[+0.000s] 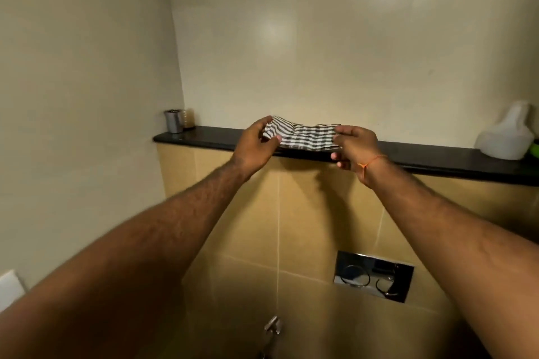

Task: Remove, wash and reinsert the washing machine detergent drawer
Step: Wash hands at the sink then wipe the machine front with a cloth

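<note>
A folded grey-and-white striped cloth (303, 134) lies on the black stone ledge (437, 156) along the tiled wall. My left hand (256, 143) grips the cloth's left end between thumb and fingers. The cloth's right end is pinched by my right hand (354, 146), which has an orange thread around its wrist. Both arms reach forward and up to the ledge. Neither the detergent drawer nor a washing machine is in view.
A steel cup (174, 121) stands at the ledge's left end by the corner. A white plastic bottle (507, 137) sits at the right end. Below are a chrome flush plate (373, 275) and a small chrome tap (272, 325).
</note>
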